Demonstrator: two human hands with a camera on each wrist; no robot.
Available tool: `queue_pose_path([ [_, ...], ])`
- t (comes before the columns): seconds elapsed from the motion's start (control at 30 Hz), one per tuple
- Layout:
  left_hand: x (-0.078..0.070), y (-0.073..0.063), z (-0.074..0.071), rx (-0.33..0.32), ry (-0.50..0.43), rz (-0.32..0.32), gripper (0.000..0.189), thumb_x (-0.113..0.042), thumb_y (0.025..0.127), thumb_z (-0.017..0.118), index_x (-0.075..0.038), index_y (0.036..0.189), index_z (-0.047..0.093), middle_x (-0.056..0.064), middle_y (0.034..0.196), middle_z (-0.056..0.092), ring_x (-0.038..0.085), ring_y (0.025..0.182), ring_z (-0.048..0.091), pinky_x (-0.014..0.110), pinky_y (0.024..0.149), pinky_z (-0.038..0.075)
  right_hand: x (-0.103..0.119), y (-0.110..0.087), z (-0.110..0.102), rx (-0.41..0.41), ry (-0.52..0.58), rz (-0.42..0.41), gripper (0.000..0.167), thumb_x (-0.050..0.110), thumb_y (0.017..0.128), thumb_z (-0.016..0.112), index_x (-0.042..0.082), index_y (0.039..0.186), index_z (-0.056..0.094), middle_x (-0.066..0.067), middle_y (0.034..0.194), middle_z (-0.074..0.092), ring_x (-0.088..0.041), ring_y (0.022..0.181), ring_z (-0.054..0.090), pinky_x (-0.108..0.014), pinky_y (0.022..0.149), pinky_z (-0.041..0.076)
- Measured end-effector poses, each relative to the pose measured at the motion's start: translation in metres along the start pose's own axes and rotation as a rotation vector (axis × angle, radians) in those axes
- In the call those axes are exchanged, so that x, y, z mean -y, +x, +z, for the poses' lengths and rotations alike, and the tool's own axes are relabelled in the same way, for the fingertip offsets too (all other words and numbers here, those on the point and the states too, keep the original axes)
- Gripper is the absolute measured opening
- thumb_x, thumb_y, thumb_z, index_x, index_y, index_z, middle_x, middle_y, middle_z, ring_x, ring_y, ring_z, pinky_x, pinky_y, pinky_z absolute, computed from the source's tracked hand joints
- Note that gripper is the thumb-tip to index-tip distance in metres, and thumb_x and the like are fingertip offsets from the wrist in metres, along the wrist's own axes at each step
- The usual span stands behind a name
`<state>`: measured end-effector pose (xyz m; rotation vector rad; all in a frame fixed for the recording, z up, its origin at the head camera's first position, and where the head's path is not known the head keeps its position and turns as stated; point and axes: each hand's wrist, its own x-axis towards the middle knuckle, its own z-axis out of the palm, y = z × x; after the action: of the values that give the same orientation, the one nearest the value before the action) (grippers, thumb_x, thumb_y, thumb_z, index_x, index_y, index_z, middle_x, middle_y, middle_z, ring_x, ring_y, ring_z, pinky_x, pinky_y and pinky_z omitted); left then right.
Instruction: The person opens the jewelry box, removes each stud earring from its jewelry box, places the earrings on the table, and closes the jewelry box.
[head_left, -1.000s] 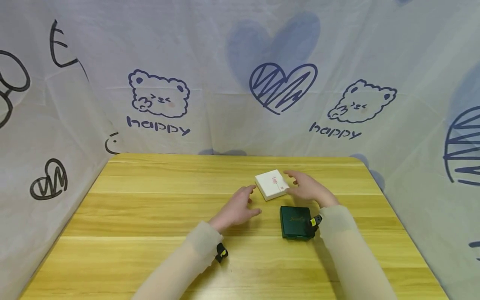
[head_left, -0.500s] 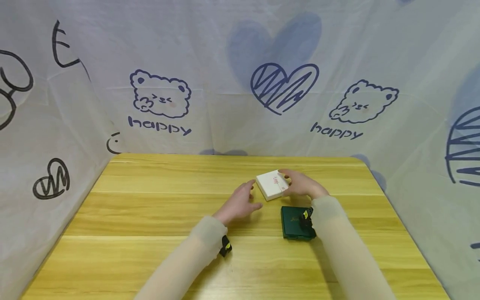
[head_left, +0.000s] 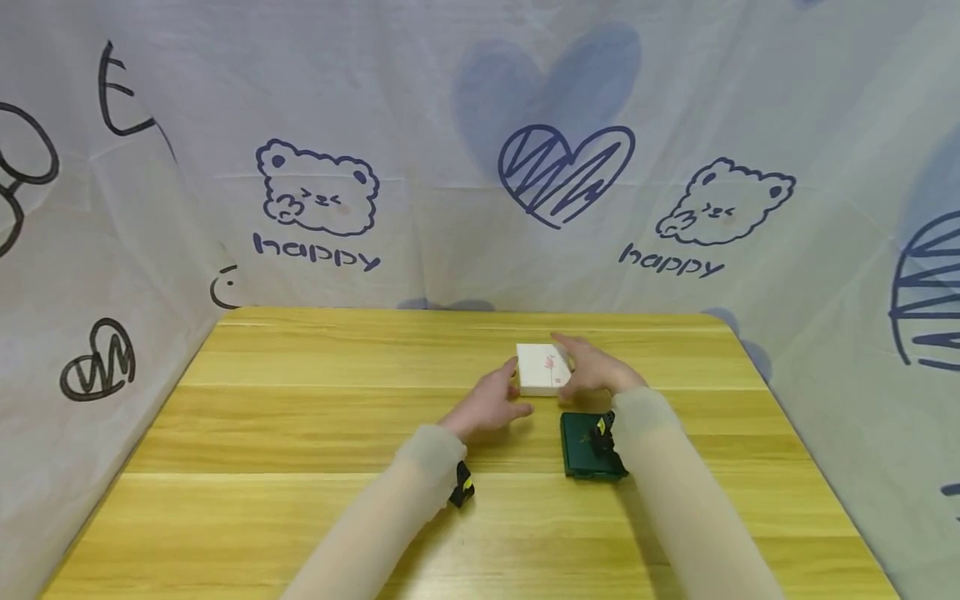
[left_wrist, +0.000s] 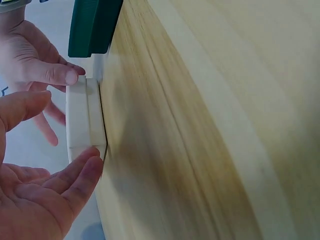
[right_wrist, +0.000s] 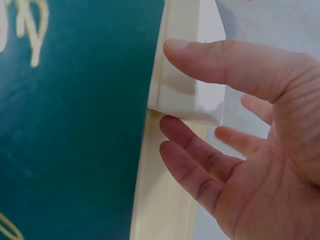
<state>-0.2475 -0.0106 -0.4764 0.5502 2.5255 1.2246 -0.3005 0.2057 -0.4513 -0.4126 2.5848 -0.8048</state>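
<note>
A small flat white box (head_left: 542, 365) with pink lettering on its lid lies toward the back of the wooden table. My left hand (head_left: 491, 402) is at its left side, fingertips right at the lower edge and the thumb held apart, as the left wrist view shows. On the other side my right hand (head_left: 602, 369) has its thumb by the front face of the white box (right_wrist: 182, 85) and its fingers extended along the right side. Just in front sits a dark green box (head_left: 581, 450) with gold lettering, partly hidden by my right wrist's camera.
The wooden table (head_left: 300, 433) has its back edge close behind the white box. White cloth (head_left: 442, 208) with printed hearts and bears hangs along the back and both sides.
The white box has turned from slanted to nearly square with the table's front. My left hand has moved right and slightly forward to its side; my right hand has moved left against it.
</note>
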Motion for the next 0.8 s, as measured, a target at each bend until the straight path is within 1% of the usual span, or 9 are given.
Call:
queue_pose_path([
  [0.1, -0.002, -0.001, 0.000, 0.007, -0.012, -0.006, 0.089, -0.017, 0.090, 0.072, 0.002, 0.155, 0.014, 0.023, 0.148, 0.040, 0.030, 0.117, 0.057, 0.039, 0.097, 0.047, 0.000, 0.003, 0.001, -0.007, -0.020, -0.009, 0.113, 0.001, 0.067, 0.085, 0.007, 0.157, 0.017, -0.024, 0.157, 0.019, -0.043, 0.138, 0.028, -0.059, 0.107, 0.030],
  [0.23, -0.003, -0.001, 0.001, 0.007, -0.021, -0.019, 0.088, -0.017, 0.091, 0.071, 0.002, 0.155, 0.014, 0.023, 0.146, 0.042, 0.030, 0.115, 0.058, 0.039, 0.094, 0.049, 0.000, 0.005, 0.003, -0.024, -0.050, -0.007, 0.108, 0.001, 0.069, 0.085, 0.004, 0.156, 0.022, -0.024, 0.155, 0.023, -0.042, 0.135, 0.032, -0.059, 0.107, 0.030],
  [0.3, -0.003, -0.001, 0.001, 0.001, -0.027, -0.028, 0.088, -0.017, 0.090, 0.072, 0.001, 0.155, 0.015, 0.023, 0.144, 0.044, 0.029, 0.112, 0.059, 0.038, 0.090, 0.050, 0.001, 0.006, 0.004, -0.036, -0.059, -0.002, 0.104, 0.001, 0.070, 0.085, 0.004, 0.155, 0.024, -0.024, 0.154, 0.025, -0.042, 0.134, 0.034, -0.059, 0.107, 0.030],
  [0.43, 0.000, 0.000, 0.001, -0.027, -0.033, -0.034, 0.089, -0.014, 0.088, 0.074, 0.001, 0.154, 0.018, 0.022, 0.139, 0.049, 0.023, 0.099, 0.059, 0.033, 0.080, 0.051, 0.002, 0.006, 0.006, -0.054, -0.075, -0.003, 0.099, 0.003, 0.071, 0.085, 0.002, 0.153, 0.028, -0.025, 0.153, 0.029, -0.041, 0.133, 0.035, -0.057, 0.108, 0.029],
  [0.53, 0.005, 0.001, 0.000, -0.050, -0.043, -0.025, 0.089, -0.011, 0.085, 0.076, 0.004, 0.153, 0.021, 0.020, 0.130, 0.054, 0.018, 0.089, 0.058, 0.029, 0.074, 0.050, 0.006, 0.005, 0.008, -0.060, -0.080, -0.018, 0.098, 0.004, 0.070, 0.085, 0.000, 0.151, 0.030, -0.025, 0.151, 0.031, -0.041, 0.132, 0.037, -0.055, 0.109, 0.030],
  [0.63, 0.008, 0.002, -0.003, -0.070, -0.056, -0.015, 0.090, -0.008, 0.082, 0.078, 0.007, 0.151, 0.022, 0.016, 0.116, 0.055, 0.016, 0.083, 0.056, 0.027, 0.069, 0.049, 0.010, 0.003, 0.009, -0.061, -0.086, -0.054, 0.098, 0.004, 0.069, 0.086, -0.002, 0.150, 0.032, -0.026, 0.149, 0.033, -0.040, 0.130, 0.039, -0.053, 0.108, 0.032],
  [0.73, 0.011, 0.001, -0.007, -0.087, -0.062, -0.015, 0.092, -0.007, 0.080, 0.080, 0.009, 0.150, 0.023, 0.013, 0.104, 0.053, 0.016, 0.079, 0.057, 0.027, 0.067, 0.049, 0.014, 0.001, 0.011, -0.055, -0.095, -0.089, 0.097, 0.004, 0.068, 0.086, -0.002, 0.149, 0.034, -0.026, 0.148, 0.034, -0.039, 0.129, 0.040, -0.053, 0.108, 0.033],
  [0.8, 0.013, 0.000, -0.010, -0.093, -0.068, -0.025, 0.094, -0.007, 0.078, 0.082, 0.009, 0.150, 0.023, 0.012, 0.100, 0.053, 0.016, 0.077, 0.057, 0.026, 0.067, 0.050, 0.017, 0.000, 0.012, -0.049, -0.101, -0.103, 0.096, 0.006, 0.067, 0.087, -0.002, 0.148, 0.035, -0.024, 0.148, 0.036, -0.037, 0.127, 0.042, -0.052, 0.107, 0.034],
])
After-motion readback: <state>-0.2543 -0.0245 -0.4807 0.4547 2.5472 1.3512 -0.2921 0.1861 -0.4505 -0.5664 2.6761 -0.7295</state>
